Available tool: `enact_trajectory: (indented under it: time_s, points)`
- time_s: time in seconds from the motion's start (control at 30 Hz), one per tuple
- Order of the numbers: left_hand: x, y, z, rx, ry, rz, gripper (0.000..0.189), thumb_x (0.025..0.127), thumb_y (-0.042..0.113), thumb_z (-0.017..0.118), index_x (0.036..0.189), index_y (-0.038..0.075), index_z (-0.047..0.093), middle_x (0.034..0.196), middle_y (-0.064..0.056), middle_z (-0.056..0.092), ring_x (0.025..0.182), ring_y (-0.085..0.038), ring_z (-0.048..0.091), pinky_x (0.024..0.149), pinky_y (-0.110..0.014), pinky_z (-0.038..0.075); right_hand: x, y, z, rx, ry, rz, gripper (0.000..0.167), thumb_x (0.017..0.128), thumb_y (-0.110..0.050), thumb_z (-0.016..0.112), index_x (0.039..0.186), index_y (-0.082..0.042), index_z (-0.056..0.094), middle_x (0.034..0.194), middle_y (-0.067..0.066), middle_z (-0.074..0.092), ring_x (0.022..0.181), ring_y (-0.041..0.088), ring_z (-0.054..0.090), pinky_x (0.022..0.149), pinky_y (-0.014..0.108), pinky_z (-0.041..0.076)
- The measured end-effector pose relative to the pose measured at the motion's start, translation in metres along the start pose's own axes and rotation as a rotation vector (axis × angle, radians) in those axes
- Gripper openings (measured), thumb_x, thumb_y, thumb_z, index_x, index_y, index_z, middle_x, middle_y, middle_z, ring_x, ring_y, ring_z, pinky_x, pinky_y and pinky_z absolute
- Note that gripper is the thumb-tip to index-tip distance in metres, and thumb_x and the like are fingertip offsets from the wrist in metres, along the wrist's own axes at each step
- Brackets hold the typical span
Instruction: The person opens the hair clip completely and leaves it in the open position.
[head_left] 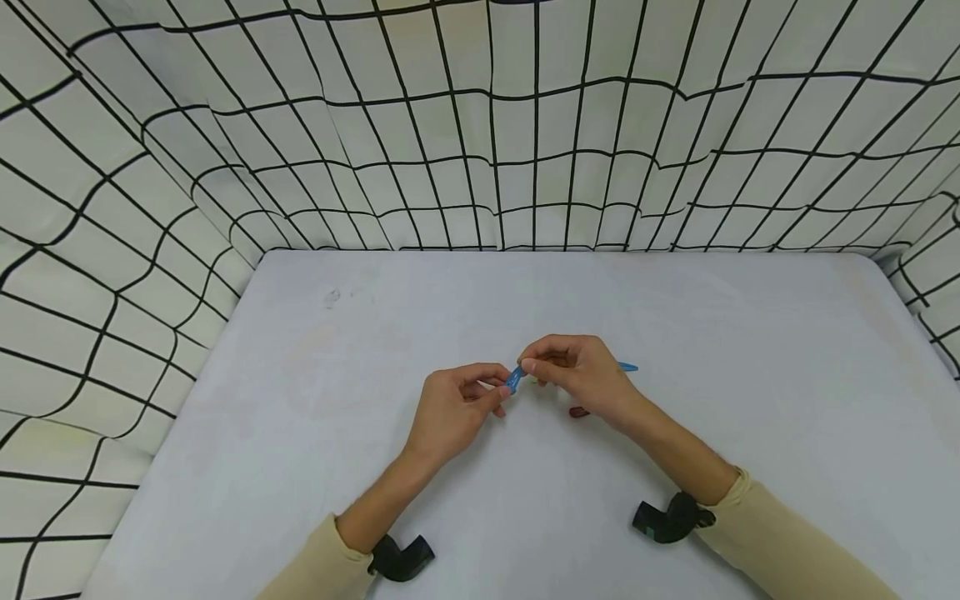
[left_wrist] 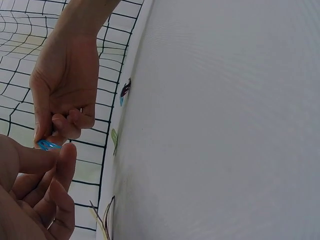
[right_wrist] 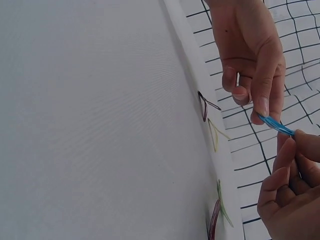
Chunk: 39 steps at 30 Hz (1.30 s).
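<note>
A small blue snap hair clip (head_left: 514, 380) is held between the two hands, raised over the white table. My left hand (head_left: 453, 408) pinches its lower end between thumb and fingers. At the upper end, the thumb and forefinger of my right hand (head_left: 588, 375) pinch it. The right wrist view shows the clip (right_wrist: 276, 125) stretching from one hand's fingertips to the other's. Beneath and beside the right hand lie a dark red clip (head_left: 578, 412) and another blue clip (head_left: 627, 367), both partly hidden by that hand.
More clips lie on the white table (head_left: 337, 467): a green clip (left_wrist: 115, 141), a yellow clip (right_wrist: 215, 136) and a dark clip (right_wrist: 203, 106). White walls with a black grid (head_left: 517, 125) rise beyond the table's back and sides. Black wrist devices (head_left: 667, 518) sit at both sleeves.
</note>
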<state>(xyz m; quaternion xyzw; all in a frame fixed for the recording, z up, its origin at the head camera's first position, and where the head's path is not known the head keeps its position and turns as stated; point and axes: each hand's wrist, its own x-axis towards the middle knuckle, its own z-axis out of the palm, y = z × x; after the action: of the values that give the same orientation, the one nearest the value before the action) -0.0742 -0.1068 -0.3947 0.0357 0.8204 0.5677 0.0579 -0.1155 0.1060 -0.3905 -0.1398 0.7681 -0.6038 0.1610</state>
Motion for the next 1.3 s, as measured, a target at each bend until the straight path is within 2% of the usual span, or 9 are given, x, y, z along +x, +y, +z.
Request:
enact_trajectory:
  time_s: [0.2,0.43,0.63,0.8,0.93,1.1,1.2,1.3]
  points:
    - [0.0,-0.0005,-0.0007,0.021,0.008,0.001,0.012,0.092,0.004,0.076,0.099,0.014,0.08,0.091,-0.004,0.077,0.062,-0.026,0.073,0.046,-0.019,0.028,0.0007,0.0014,0.0003,-0.004,-0.009,-0.006,0.014,0.099,-0.024,0.073,0.107,-0.014,0.078,0.097,0.017,0.073,0.085,0.024,0.063,0.066,0.026,0.042]
    - [-0.0015,-0.0003,-0.0015,0.03,0.01,-0.007,0.013,0.092,0.004,0.076,0.099,0.013,0.08,0.092,-0.005,0.077,0.057,-0.027,0.07,0.045,-0.02,0.026,0.0006,0.001,0.001,-0.001,-0.014,0.035,0.013,0.098,-0.025,0.074,0.107,-0.016,0.078,0.098,0.018,0.074,0.086,0.023,0.062,0.056,0.025,0.036]
    - [-0.0016,-0.0013,-0.0017,0.034,0.013,-0.01,0.013,0.091,0.003,0.076,0.098,0.013,0.081,0.091,-0.005,0.078,0.055,-0.028,0.069,0.044,-0.02,0.027,0.0007,0.0003,0.0012,-0.009,-0.019,0.053,0.012,0.099,-0.023,0.073,0.107,-0.016,0.078,0.1,0.019,0.074,0.086,0.022,0.062,0.059,0.025,0.037]
    - [-0.0008,-0.001,-0.0016,0.047,0.015,-0.008,0.013,0.091,0.002,0.076,0.098,0.013,0.081,0.09,-0.005,0.078,0.053,-0.03,0.066,0.044,-0.019,0.027,0.0006,-0.0008,0.0005,0.0,-0.029,0.05,0.013,0.099,-0.023,0.073,0.107,-0.015,0.078,0.102,0.02,0.073,0.085,0.021,0.062,0.069,0.028,0.044]
    - [-0.0003,-0.0011,-0.0017,0.05,0.017,0.002,0.013,0.09,0.001,0.076,0.098,0.011,0.081,0.09,-0.007,0.078,0.052,-0.029,0.066,0.044,-0.019,0.027,0.001,-0.0007,0.0004,0.008,-0.036,0.043,0.013,0.099,-0.022,0.073,0.108,-0.014,0.077,0.102,0.019,0.072,0.082,0.018,0.061,0.072,0.029,0.045]
    - [-0.0004,-0.0018,-0.0019,0.043,0.022,0.006,0.013,0.089,0.001,0.077,0.097,0.011,0.081,0.09,-0.008,0.078,0.054,-0.026,0.068,0.043,-0.019,0.027,0.0015,-0.0007,0.0014,0.009,-0.029,0.035,0.012,0.099,-0.02,0.073,0.107,-0.013,0.077,0.098,0.02,0.071,0.079,0.017,0.059,0.056,0.023,0.036]
    - [-0.0009,-0.0013,-0.002,0.042,0.026,0.002,0.014,0.089,0.001,0.077,0.096,0.012,0.081,0.09,-0.008,0.078,0.055,-0.026,0.069,0.044,-0.019,0.027,0.0008,-0.002,0.0026,-0.003,-0.019,0.028,0.01,0.099,-0.018,0.072,0.106,-0.013,0.077,0.093,0.022,0.069,0.079,0.022,0.057,0.049,0.022,0.028]
    - [-0.0012,-0.0005,-0.0018,0.039,0.031,-0.001,0.013,0.089,0.001,0.078,0.096,0.011,0.082,0.091,-0.008,0.078,0.056,-0.025,0.07,0.043,-0.02,0.026,-0.0004,-0.0037,0.0037,-0.02,-0.014,0.032,0.009,0.099,-0.019,0.072,0.105,-0.014,0.077,0.087,0.022,0.066,0.077,0.022,0.054,0.045,0.022,0.027]
